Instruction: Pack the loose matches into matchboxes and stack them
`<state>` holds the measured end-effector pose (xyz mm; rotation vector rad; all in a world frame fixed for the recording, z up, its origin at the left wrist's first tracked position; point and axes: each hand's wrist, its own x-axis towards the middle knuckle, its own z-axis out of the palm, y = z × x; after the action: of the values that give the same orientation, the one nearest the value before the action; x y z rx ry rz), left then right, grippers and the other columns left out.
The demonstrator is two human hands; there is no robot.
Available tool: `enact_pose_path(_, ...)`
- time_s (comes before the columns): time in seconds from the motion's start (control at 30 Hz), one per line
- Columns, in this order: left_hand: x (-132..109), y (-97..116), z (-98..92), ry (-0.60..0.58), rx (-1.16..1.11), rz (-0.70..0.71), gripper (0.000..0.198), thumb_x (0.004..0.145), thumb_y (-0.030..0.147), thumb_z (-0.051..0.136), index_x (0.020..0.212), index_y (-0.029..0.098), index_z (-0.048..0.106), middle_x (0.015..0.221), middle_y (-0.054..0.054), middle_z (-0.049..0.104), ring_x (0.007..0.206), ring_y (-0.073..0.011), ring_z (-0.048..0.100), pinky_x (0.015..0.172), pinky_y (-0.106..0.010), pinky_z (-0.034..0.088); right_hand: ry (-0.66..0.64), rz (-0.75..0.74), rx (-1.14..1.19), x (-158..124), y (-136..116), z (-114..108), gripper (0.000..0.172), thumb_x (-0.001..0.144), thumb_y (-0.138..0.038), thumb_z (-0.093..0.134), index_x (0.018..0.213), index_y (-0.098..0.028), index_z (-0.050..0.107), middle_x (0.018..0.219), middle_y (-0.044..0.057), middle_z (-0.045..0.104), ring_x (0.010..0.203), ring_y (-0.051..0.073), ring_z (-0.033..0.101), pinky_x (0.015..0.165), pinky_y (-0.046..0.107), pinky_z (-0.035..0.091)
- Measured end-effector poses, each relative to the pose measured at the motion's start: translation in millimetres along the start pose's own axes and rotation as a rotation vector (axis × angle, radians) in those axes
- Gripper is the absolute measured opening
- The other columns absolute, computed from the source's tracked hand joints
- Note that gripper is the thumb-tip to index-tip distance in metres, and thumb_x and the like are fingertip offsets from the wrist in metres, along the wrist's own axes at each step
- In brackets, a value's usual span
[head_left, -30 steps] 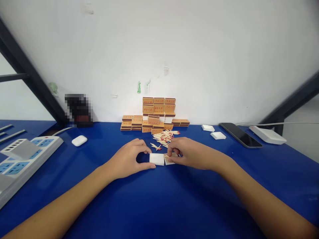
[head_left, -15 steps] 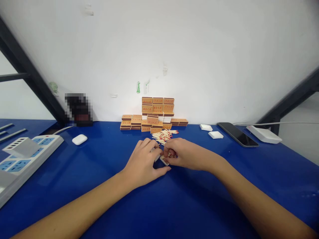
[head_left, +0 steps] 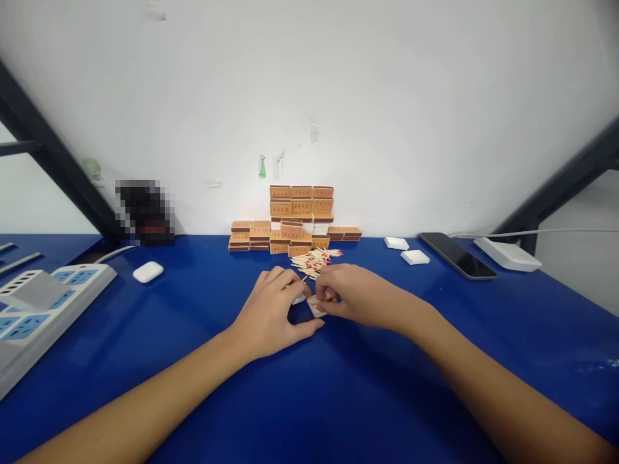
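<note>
My left hand (head_left: 273,312) is curled around a small white matchbox sleeve (head_left: 298,298) on the blue table (head_left: 309,386), mostly hiding it. My right hand (head_left: 351,293) pinches the white inner tray (head_left: 316,307), which holds matches and meets the sleeve's end. Both hands touch each other at the fingertips. A loose pile of red-tipped matches (head_left: 312,261) lies just behind them. Stacked orange matchboxes (head_left: 297,219) stand against the white wall.
Two white box parts (head_left: 406,250) lie to the right, then a black phone (head_left: 457,255) and a white device (head_left: 507,254) with a cable. At left are a white earbud case (head_left: 147,271) and a grey power strip (head_left: 33,309).
My left hand slid right with the white sleeve until it met the tray in my right hand. The sleeve, plainly visible a second ago, is now mostly covered by my fingers.
</note>
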<state>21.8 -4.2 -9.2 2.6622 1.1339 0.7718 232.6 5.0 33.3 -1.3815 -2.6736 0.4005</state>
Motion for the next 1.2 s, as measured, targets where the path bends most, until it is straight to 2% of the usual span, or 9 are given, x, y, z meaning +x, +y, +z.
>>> enact_pose_path(0.3, -3, -3, 0.3, 0.010, -0.015, 0.038, 0.027, 0.084, 0.043, 0.081, 0.104, 0.025, 0.076, 0.109, -0.005, 0.065, 0.104, -0.0262, 0.057, 0.088, -0.044, 0.043, -0.095, -0.024, -0.014, -3, -2, -6, 0.004, 0.085, -0.015, 0.072, 0.085, -0.018, 0.069, 0.087, 0.004, 0.072, 0.075, 0.017, 0.060, 0.065, 0.028, 0.035)
enact_pose_path(0.47, -6, -8, -2.4, 0.010, -0.025, 0.074, 0.026, 0.087, 0.043, 0.078, 0.105, 0.025, 0.075, 0.114, -0.007, 0.065, 0.109, -0.0273, 0.057, 0.092, -0.044, 0.044, -0.050, -0.062, 0.010, -6, 0, -8, 0.006, 0.091, -0.019, 0.067, 0.087, -0.019, 0.072, 0.086, 0.004, 0.072, 0.075, 0.017, 0.059, 0.066, 0.029, 0.036)
enact_pose_path(0.57, -9, -11, -5.1, 0.011, -0.026, 0.093, 0.025, 0.087, 0.042, 0.079, 0.106, 0.025, 0.074, 0.119, -0.007, 0.064, 0.114, -0.0280, 0.057, 0.095, -0.045, 0.044, -0.006, -0.084, 0.046, -7, 2, -10, 0.009, 0.089, -0.015, 0.067, 0.089, -0.020, 0.074, 0.086, 0.003, 0.071, 0.076, 0.016, 0.058, 0.067, 0.028, 0.037)
enact_pose_path(0.67, -11, -12, -7.5, 0.015, -0.026, 0.107, 0.024, 0.087, 0.041, 0.079, 0.104, 0.025, 0.074, 0.120, -0.006, 0.065, 0.116, -0.0286, 0.057, 0.097, -0.045, 0.044, -0.035, -0.118, 0.135, -8, 5, -14, 0.013, 0.088, -0.012, 0.067, 0.086, -0.021, 0.076, 0.083, 0.001, 0.070, 0.072, 0.013, 0.057, 0.065, 0.026, 0.038)
enact_pose_path(0.8, -11, -12, -8.1, 0.003, -0.025, 0.117, 0.023, 0.087, 0.041, 0.079, 0.102, 0.024, 0.074, 0.120, -0.007, 0.065, 0.117, -0.0290, 0.057, 0.096, -0.045, 0.045, -0.063, -0.123, 0.215, -11, 8, -20, 0.012, 0.090, -0.020, 0.067, 0.087, -0.021, 0.079, 0.073, -0.002, 0.065, 0.064, 0.012, 0.053, 0.060, 0.026, 0.037)
enact_pose_path(0.9, -11, -13, -7.3, -0.002, -0.031, 0.115, 0.024, 0.088, 0.042, 0.079, 0.103, 0.024, 0.073, 0.120, -0.007, 0.065, 0.117, -0.0284, 0.057, 0.096, -0.045, 0.045, -0.076, -0.107, 0.224, -12, 10, -20, 0.011, 0.087, -0.020, 0.068, 0.088, -0.022, 0.080, 0.073, -0.002, 0.064, 0.064, 0.012, 0.053, 0.059, 0.026, 0.036)
enact_pose_path(1.07, -11, -13, -6.5, -0.017, -0.030, 0.107, 0.024, 0.088, 0.042, 0.079, 0.102, 0.024, 0.073, 0.121, -0.008, 0.065, 0.117, -0.0289, 0.056, 0.097, -0.046, 0.045, -0.156, -0.071, 0.214, -13, 9, -13, 0.012, 0.086, -0.017, 0.062, 0.081, -0.020, 0.072, 0.074, -0.001, 0.066, 0.063, 0.013, 0.054, 0.057, 0.026, 0.035)
enact_pose_path(1.2, -11, -13, -6.8, -0.008, -0.037, 0.107, 0.024, 0.088, 0.042, 0.079, 0.103, 0.024, 0.073, 0.121, -0.008, 0.066, 0.118, -0.0287, 0.057, 0.098, -0.046, 0.045, -0.167, -0.046, 0.200, -14, 8, -12, 0.012, 0.088, -0.020, 0.062, 0.076, -0.020, 0.064, 0.073, -0.001, 0.065, 0.061, 0.013, 0.051, 0.055, 0.027, 0.034)
